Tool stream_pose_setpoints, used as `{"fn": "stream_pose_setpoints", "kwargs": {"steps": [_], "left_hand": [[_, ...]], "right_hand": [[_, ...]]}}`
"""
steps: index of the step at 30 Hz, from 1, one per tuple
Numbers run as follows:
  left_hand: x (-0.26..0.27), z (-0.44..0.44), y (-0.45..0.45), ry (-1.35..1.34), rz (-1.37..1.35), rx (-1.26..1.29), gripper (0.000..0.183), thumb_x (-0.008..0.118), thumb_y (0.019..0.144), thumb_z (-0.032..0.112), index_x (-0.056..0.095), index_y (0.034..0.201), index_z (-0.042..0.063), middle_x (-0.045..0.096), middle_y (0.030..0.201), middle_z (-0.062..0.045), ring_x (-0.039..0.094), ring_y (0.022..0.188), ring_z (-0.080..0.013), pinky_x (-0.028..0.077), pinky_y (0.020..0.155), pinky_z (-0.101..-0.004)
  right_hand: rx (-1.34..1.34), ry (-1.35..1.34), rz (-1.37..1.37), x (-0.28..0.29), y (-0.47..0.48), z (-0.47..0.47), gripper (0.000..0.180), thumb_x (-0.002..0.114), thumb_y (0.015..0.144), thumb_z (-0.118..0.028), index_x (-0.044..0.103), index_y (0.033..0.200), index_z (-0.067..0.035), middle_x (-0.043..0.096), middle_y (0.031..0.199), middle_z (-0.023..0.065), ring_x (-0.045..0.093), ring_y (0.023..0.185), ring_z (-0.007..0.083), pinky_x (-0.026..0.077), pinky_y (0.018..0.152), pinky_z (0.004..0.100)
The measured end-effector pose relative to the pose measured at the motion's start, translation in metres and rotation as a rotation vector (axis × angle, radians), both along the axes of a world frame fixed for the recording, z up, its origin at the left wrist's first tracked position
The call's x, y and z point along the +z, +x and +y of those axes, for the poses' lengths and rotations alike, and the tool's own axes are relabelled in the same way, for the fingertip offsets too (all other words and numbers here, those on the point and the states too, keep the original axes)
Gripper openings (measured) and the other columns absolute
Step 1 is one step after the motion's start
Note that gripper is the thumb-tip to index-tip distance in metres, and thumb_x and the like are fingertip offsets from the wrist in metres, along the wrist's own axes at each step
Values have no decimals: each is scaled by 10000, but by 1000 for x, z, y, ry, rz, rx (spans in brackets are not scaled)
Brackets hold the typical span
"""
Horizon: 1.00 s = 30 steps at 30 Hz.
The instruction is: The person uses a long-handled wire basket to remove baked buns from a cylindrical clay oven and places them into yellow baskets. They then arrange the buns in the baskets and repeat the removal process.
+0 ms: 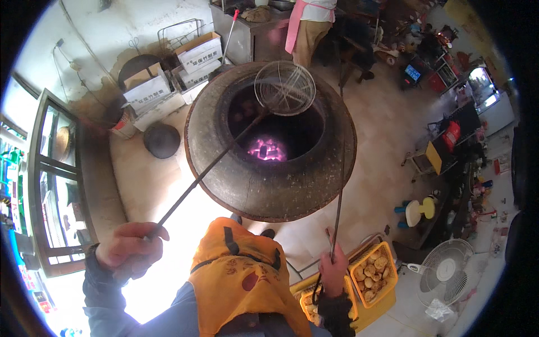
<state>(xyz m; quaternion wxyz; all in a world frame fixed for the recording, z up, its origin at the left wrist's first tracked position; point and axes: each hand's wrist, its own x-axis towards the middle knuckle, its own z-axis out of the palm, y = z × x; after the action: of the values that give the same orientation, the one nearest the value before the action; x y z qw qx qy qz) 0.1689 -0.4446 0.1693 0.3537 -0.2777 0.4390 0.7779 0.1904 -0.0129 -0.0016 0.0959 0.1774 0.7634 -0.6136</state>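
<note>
My left hand [134, 249] is closed round the handle of a wire skimmer [285, 87], whose round mesh head is over the far side of the oven's mouth. A large round oven [269, 189] stands before me, with glowing coals [267, 150] inside its dark opening. In my right hand [334, 267] is a long thin metal rod [339, 206] that runs up past the oven's right side; its far end is hard to make out. Near that hand, yellow plastic baskets [391, 274] hold round baked breads [372, 276]; my right forearm partly covers one basket.
Cardboard boxes [147, 90] and a round dark lid [161, 140] lie left of the oven. Beyond it, a person in a pink apron [313, 25] stands by a metal cabinet [236, 38]. At right are a white fan [446, 269], a small stool [414, 212] and cluttered tables.
</note>
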Motion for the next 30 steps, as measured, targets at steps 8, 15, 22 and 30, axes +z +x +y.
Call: {"fn": "stream_pose_setpoints", "kwargs": {"steps": [8,15,22,30], "left_hand": [[24,31,-45,143,-143,96,322,349,945,48,490,1201,-88,568,785,-71,479,476,-104,423,397,-214],[-70,30,-167,379,-164,11,333,435,936,102,504,1188,-105,539,805,-26,530,657,-73,428,448,-205],[-157,34,-288,548,-397,124,468,556,870,48,353,1219,-189,527,825,-69,554,651,-90,468,482,-190],[-211,30,-368,642,-417,23,90,489,839,20,417,837,-35,497,733,-81,573,630,-136,480,483,-225]], "right_hand": [[313,279,-276,-3,107,49,541,606,907,-217,440,1385,-27,421,551,19,370,470,117,325,456,350],[322,292,-336,38,89,7,491,572,863,-145,490,1332,-25,448,571,22,415,500,88,360,472,295],[-123,-244,-375,66,-29,-57,411,516,909,-43,487,1313,24,386,578,-39,355,480,45,297,441,226],[-242,-423,-403,103,-137,-78,338,466,934,-57,525,1264,-12,295,566,-72,252,426,29,201,400,198]]}}
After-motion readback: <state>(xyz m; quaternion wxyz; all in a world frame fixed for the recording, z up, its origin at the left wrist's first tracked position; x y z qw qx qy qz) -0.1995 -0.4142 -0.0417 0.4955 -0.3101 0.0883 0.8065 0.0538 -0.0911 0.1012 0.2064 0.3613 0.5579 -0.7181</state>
